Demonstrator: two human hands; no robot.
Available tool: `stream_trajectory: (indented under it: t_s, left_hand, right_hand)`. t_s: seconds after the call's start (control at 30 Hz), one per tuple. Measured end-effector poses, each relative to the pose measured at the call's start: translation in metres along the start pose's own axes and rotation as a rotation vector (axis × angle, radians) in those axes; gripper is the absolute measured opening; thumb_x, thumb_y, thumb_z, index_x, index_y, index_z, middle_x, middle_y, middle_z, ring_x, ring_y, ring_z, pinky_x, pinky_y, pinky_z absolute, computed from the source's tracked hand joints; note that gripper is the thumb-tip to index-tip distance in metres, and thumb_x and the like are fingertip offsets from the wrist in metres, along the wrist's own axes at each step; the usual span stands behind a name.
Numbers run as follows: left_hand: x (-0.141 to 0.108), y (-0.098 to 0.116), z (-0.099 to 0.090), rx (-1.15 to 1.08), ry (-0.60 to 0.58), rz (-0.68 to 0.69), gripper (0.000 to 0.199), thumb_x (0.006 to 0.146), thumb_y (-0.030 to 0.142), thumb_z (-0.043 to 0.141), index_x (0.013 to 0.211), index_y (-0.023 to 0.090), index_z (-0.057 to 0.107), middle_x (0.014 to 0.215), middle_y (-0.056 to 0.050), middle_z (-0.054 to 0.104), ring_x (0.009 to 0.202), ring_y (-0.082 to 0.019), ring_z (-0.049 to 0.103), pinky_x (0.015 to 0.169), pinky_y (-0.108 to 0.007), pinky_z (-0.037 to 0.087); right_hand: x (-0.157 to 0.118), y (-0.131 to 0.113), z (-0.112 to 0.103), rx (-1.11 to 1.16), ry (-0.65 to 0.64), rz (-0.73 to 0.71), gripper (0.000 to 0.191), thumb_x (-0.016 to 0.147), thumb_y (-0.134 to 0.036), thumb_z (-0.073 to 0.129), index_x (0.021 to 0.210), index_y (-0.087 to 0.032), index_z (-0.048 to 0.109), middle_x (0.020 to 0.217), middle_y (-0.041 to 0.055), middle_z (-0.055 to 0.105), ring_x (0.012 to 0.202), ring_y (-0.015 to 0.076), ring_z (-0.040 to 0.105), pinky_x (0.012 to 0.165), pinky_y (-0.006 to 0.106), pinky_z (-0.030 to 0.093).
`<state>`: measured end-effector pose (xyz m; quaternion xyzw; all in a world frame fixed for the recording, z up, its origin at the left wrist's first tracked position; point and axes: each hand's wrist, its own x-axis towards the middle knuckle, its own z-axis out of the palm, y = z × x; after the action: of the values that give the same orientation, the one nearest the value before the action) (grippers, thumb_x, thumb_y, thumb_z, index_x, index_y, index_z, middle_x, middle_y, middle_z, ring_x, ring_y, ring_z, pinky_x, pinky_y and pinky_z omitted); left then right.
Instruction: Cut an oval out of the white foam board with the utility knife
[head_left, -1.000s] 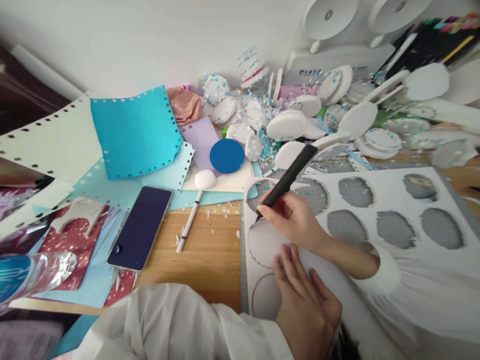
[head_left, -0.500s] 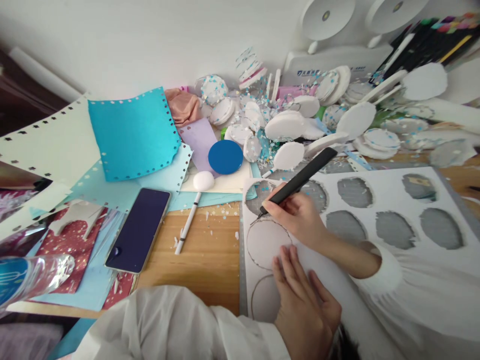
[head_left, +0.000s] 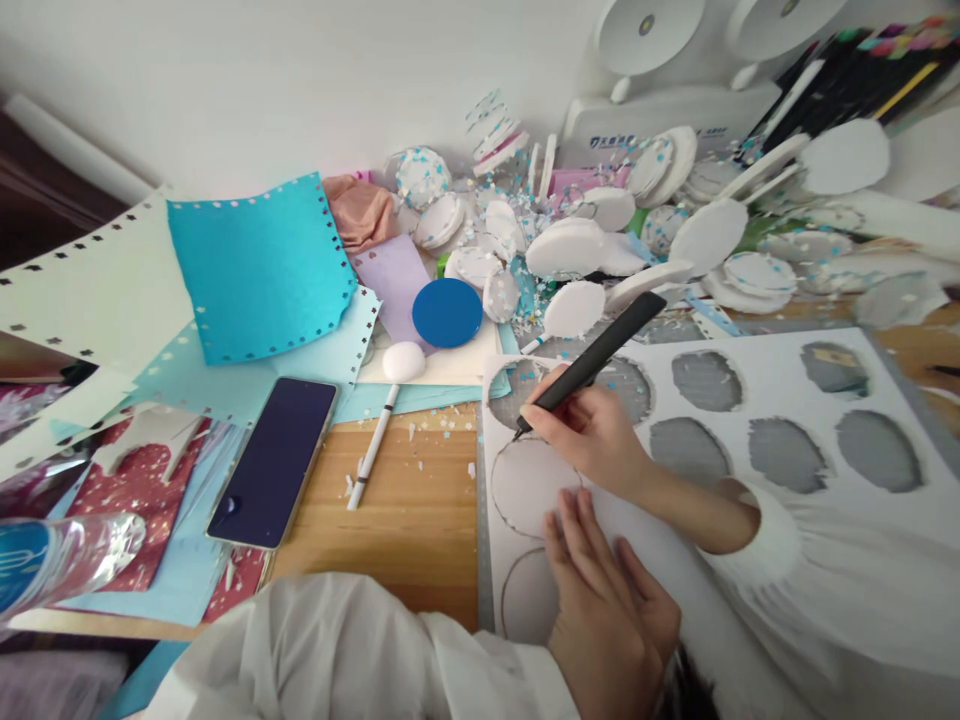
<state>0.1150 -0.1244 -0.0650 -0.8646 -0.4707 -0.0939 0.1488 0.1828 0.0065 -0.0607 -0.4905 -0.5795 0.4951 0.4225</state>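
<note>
In my right hand (head_left: 581, 430) is a black craft knife (head_left: 600, 350), gripped like a pen and slanting down to the left. Its fine tip touches the top of a round outline on a white foam sheet (head_left: 667, 560). That outline looks cut along part of its edge; how deep is hard to tell. Just below, my left hand (head_left: 607, 600) lies flat on the sheet with fingers stretched, its fingertips over the right side of the same circle. A second outlined circle (head_left: 529, 597) lies partly under this hand. Several round holes (head_left: 709, 382) in the sheet show a grey mat.
White foam discs (head_left: 566, 250) and scraps are heaped behind the sheet. Left of it lie a white marker (head_left: 375, 445), a blue oval (head_left: 448, 312), a phone (head_left: 276, 460), coloured papers (head_left: 262, 270) and a plastic bottle (head_left: 67, 560). A white router (head_left: 667, 125) stands at the wall.
The craft knife's tip has moved slightly to the right along the top of the circle. My left hand keeps its place on the sheet. The whole view has shifted a little.
</note>
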Motion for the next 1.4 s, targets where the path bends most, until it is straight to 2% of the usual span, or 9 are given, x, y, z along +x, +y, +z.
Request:
stream_trajectory:
  t_s: [0.3,0.53,0.67,0.93,1.07,1.13,1.27,1.33,1.4]
  left_hand:
    - [0.002,-0.002,0.0,-0.018,-0.01,0.02,0.028,0.07,0.023,0.074,0.092,0.008,0.066,0.105,-0.025,0.071,0.102,-0.039,0.068,0.075,-0.05,0.062]
    - [-0.002,0.001,0.001,-0.018,-0.028,0.008,0.025,0.076,0.023,0.071,0.095,0.008,0.065,0.11,-0.025,0.07,0.105,-0.038,0.067,0.077,-0.053,0.061]
    - [-0.003,0.003,0.002,-0.021,-0.035,-0.036,0.022,0.078,0.021,0.07,0.096,0.009,0.065,0.11,-0.023,0.071,0.106,-0.037,0.067,0.079,-0.053,0.06]
    - [-0.001,0.0,0.001,-0.02,-0.01,-0.014,0.021,0.074,0.018,0.07,0.091,0.008,0.065,0.106,-0.024,0.071,0.101,-0.038,0.068,0.075,-0.048,0.062]
    - [-0.001,-0.001,0.001,-0.042,-0.001,-0.006,0.02,0.073,0.016,0.068,0.091,0.009,0.065,0.106,-0.024,0.071,0.102,-0.038,0.067,0.075,-0.047,0.063]
    - [-0.001,0.0,0.002,-0.041,0.0,-0.012,0.022,0.073,0.016,0.068,0.093,0.008,0.065,0.106,-0.024,0.071,0.102,-0.038,0.067,0.075,-0.048,0.063]
    - [-0.002,0.003,0.004,-0.018,0.003,-0.03,0.021,0.076,0.017,0.068,0.095,0.009,0.065,0.108,-0.022,0.071,0.103,-0.037,0.068,0.077,-0.048,0.062]
    - [-0.002,0.004,0.005,-0.014,0.007,-0.034,0.021,0.077,0.019,0.068,0.094,0.008,0.065,0.108,-0.022,0.071,0.104,-0.037,0.067,0.078,-0.049,0.062]
    - [-0.003,0.004,0.005,-0.003,0.009,-0.035,0.023,0.076,0.02,0.069,0.095,0.008,0.065,0.107,-0.022,0.072,0.103,-0.037,0.068,0.077,-0.049,0.062]
  right_hand:
    - [-0.002,-0.001,0.0,-0.065,-0.033,-0.073,0.014,0.082,-0.033,0.061,0.079,-0.022,0.052,0.063,-0.0029,0.047,0.054,0.0121,0.042,0.048,0.027,0.035]
    - [0.001,-0.001,-0.004,-0.143,-0.069,-0.129,0.013,0.082,-0.03,0.061,0.077,-0.023,0.052,0.063,-0.0029,0.047,0.051,0.0114,0.04,0.047,0.027,0.034]
    - [0.001,0.001,-0.003,-0.136,-0.024,-0.106,0.013,0.082,-0.03,0.062,0.078,-0.022,0.053,0.062,-0.0026,0.048,0.051,0.0119,0.041,0.047,0.027,0.034]
    - [0.002,0.005,-0.003,-0.011,0.025,-0.099,0.018,0.081,-0.032,0.064,0.073,-0.021,0.052,0.062,-0.0036,0.047,0.054,0.0117,0.043,0.048,0.026,0.035]
    - [0.003,0.004,-0.01,0.022,0.194,-0.143,0.036,0.084,-0.033,0.065,0.063,-0.023,0.038,0.055,-0.0074,0.036,0.048,0.0094,0.034,0.047,0.026,0.03]
    - [0.001,0.001,-0.014,-0.034,0.232,-0.166,0.037,0.085,-0.035,0.065,0.061,-0.023,0.038,0.054,-0.0071,0.036,0.048,0.0097,0.035,0.048,0.027,0.031]
    - [-0.006,-0.011,-0.023,-0.101,0.115,-0.144,0.014,0.089,-0.034,0.058,0.08,-0.023,0.059,0.055,-0.0054,0.046,0.046,0.0112,0.04,0.047,0.028,0.033]
    - [-0.01,-0.018,-0.027,-0.141,0.012,-0.132,0.013,0.091,-0.033,0.054,0.09,-0.024,0.064,0.052,-0.0059,0.046,0.044,0.0119,0.042,0.046,0.028,0.034]
    - [-0.012,-0.024,-0.03,-0.192,-0.067,-0.141,0.016,0.092,-0.031,0.052,0.09,-0.023,0.066,0.049,-0.0064,0.045,0.044,0.012,0.045,0.046,0.027,0.037]
